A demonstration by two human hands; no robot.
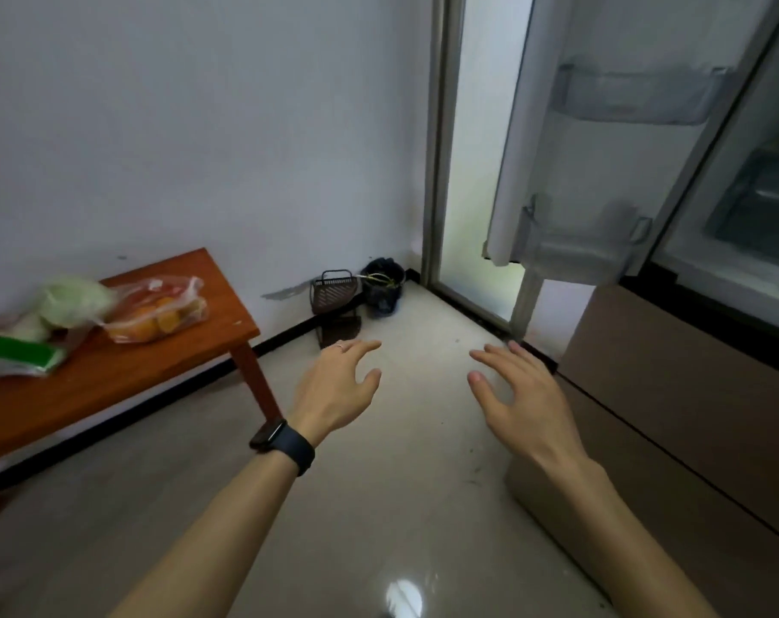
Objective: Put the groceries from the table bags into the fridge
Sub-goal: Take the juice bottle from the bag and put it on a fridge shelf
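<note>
A low wooden table (165,372) stands at the left against the wall. On it lie a clear bag of oranges (156,316), a pale green cabbage (73,301) in plastic, and a green packet (20,356). The fridge (735,225) is at the right with its upper door (601,140) swung open, and the door shelves look bare. My left hand (338,385), with a dark watch on the wrist, and my right hand (517,390) hover over the floor between table and fridge. Both have relaxed, spread fingers and hold nothing.
A dark slatted basket (334,289) and a black bucket (383,285) sit in the corner by the wall. A glass door frame (441,149) runs beside the fridge door. The fridge's brown lower drawers (673,394) are to my right. Glossy tiled floor (379,506) lies ahead.
</note>
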